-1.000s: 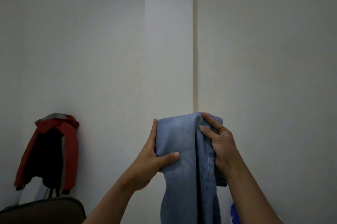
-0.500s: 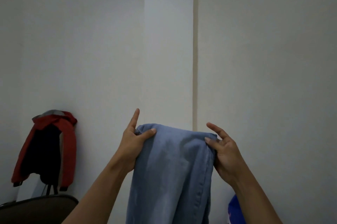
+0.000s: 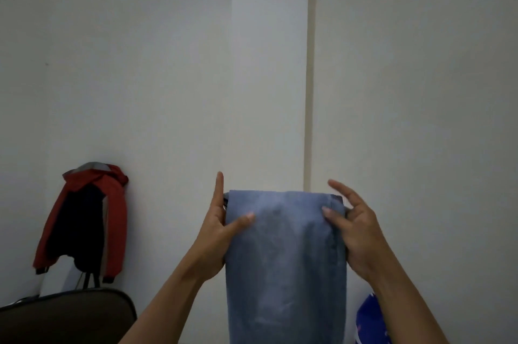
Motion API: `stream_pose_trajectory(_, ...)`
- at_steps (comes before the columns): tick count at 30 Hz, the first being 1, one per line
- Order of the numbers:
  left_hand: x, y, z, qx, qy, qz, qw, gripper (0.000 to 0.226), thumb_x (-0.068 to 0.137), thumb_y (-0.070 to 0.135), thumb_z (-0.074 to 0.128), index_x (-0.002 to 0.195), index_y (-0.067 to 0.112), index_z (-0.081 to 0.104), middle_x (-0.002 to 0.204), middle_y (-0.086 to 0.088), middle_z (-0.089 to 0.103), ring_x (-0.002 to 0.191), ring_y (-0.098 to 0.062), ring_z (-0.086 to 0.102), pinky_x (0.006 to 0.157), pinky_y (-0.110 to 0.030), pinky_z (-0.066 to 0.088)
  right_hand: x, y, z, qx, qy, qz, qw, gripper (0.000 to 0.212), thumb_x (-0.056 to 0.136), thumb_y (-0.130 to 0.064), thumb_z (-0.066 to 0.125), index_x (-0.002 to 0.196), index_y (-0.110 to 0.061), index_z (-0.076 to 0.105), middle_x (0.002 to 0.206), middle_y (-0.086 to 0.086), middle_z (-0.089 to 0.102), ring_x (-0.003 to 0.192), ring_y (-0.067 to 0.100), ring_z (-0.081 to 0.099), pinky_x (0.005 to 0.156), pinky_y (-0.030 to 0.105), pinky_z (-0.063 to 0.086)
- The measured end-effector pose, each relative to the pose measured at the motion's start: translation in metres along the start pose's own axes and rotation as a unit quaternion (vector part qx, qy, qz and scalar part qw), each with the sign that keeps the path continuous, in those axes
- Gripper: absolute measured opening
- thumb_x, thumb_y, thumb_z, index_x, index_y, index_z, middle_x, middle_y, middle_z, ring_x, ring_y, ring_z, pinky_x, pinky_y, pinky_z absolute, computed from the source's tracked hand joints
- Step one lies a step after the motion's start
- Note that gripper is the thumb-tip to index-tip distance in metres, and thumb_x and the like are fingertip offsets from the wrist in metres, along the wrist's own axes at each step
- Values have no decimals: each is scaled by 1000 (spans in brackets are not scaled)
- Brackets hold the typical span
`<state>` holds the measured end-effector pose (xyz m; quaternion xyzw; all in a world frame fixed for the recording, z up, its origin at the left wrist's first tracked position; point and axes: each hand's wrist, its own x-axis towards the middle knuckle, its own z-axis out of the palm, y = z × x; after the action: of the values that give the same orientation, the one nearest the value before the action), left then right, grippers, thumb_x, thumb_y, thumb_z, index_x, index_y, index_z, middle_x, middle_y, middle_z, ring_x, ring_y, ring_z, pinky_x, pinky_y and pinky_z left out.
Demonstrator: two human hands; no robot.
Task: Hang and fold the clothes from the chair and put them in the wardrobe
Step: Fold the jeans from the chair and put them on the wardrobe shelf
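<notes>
Jeans (image 3: 286,259) hang between left hand (image 3: 215,234) and right hand (image 3: 356,231); jacket (image 3: 84,220) above chair (image 3: 70,315), far left.

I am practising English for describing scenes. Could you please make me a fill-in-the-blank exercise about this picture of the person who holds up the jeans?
1. The jeans held up before the wall are ____ in colour.
2. The left hand and the right hand each pinch a side edge of the jeans, with the ____ on the front.
3. The jacket at the left has ____ sleeves.

Missing words: blue; thumb; red.
</notes>
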<state>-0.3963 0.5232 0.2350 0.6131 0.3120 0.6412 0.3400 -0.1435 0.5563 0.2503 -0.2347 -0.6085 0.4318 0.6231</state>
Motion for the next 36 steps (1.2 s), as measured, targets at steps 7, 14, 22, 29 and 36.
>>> stream_pose_trajectory(7,-7,-9,8,151,59,58,985,80,92,17,68,143,56,20,138,37,31,122,12,42,90,-3,42,-6,17,-7,-19,-128,64,989,71,85,-6,74,142,-40,50,135,2,62,121,25,64,99,53,53)
stream_pose_trajectory(14,-7,-14,-7,76,-13,27,997,96,81,25,81,146,62,21,151,26,32,134,-2,43,107,-34,46,8,10,3,23,29,35,999,33,92,-12,66,122,-25,68,125,5,67,103,18,72,85,33,61)
stream_pose_trajectory(22,-4,-4,-8,-29,59,8,998,54,85,18,73,130,46,61,134,22,56,125,-9,56,102,-35,52,6,7,7,-95,0,-30,995,26,87,-11,72,111,-21,73,112,-10,73,109,10,67,98,32,55)
stream_pose_trajectory(29,-4,3,-16,128,55,45,989,59,90,3,68,130,45,58,138,22,54,131,-3,48,110,-27,43,5,18,7,-6,-66,62,996,47,82,-4,74,126,-19,67,126,-5,67,112,12,67,94,30,56)
stream_pose_trajectory(36,-3,5,-12,111,105,55,987,38,80,3,79,106,30,74,110,16,71,108,-8,65,87,-22,56,12,5,11,-50,-40,37,997,46,79,-20,78,123,-27,67,131,-6,60,117,13,61,95,31,56)
